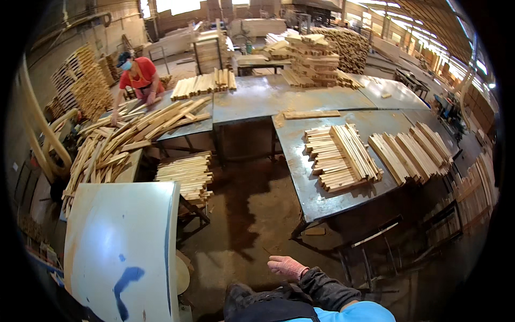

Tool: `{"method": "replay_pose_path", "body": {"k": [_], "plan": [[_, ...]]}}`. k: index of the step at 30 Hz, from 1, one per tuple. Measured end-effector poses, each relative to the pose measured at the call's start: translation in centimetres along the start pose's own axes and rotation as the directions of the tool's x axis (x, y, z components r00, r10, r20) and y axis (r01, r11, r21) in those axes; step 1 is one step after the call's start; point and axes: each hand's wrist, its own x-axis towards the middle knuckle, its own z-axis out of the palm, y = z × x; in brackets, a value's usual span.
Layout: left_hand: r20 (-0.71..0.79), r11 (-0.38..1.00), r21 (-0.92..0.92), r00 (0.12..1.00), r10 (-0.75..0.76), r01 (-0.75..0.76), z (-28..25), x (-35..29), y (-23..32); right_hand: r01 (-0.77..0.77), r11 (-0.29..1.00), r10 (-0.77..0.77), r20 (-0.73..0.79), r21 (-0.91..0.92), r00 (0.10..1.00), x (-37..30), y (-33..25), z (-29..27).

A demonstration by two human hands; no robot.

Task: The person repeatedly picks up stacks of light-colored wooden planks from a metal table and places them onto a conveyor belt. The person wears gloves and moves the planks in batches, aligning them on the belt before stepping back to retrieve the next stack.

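Note:
My right hand [287,266], in a pale pink knit glove with a dark sleeve above it, hangs low in front of my body over the brown floor. Its fingers point left, loosely stretched, and nothing shows in them. My left hand is out of view. Beyond my right hand stands a metal-topped table [308,201]. On it lie a crosswise-stacked pile of wooden strips [335,155] and, to the right, several rows of wooden strips [410,153]. A single board [312,114] rests near the table's far edge.
At the lower left stands a large pale machine panel [120,241]. Behind it are stacked strips [185,174] and a loose heap of wood [115,142], where a co-worker in red [142,78] reaches in. A metal frame [375,236] stands to the right. More stacks [314,59] lie beyond.

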Motion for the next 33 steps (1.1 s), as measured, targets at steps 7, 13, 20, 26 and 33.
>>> {"method": "replay_pose_path", "body": {"k": [7, 13, 20, 26, 33], "plan": [[0.101, 0.999, 0.025, 0.995, -0.024, 0.022, -4.3, 3.0, 8.7, 0.131, -0.033, -0.295, 0.135, -0.991, 0.946, 9.8, 4.7, -10.8], [0.13, 0.897, 0.325, 0.954, 0.272, -0.3, -15.6, 16.2, 20.0, -0.31, 0.391, -0.013, -0.342, -0.866, 0.94, 16.7, 8.9, -21.6], [-0.233, 0.817, -0.132, 0.819, 0.525, -0.561, -33.2, 28.3, 49.7, -0.152, 0.949, 0.281, -0.525, 0.277, 0.803, 22.0, -9.9, -18.8], [-0.06, 0.703, -0.572, 0.876, 0.479, -0.423, -37.8, 25.3, 71.3, -0.206, 0.974, 0.223, -0.527, 0.091, 0.82, 31.7, -20.4, -19.3], [-0.006, 0.804, -0.237, 0.829, 0.559, -0.545, -37.3, 36.0, 78.5, -0.188, 0.982, 0.174, -0.494, 0.023, 0.852, 45.0, -32.6, -28.2]]}}
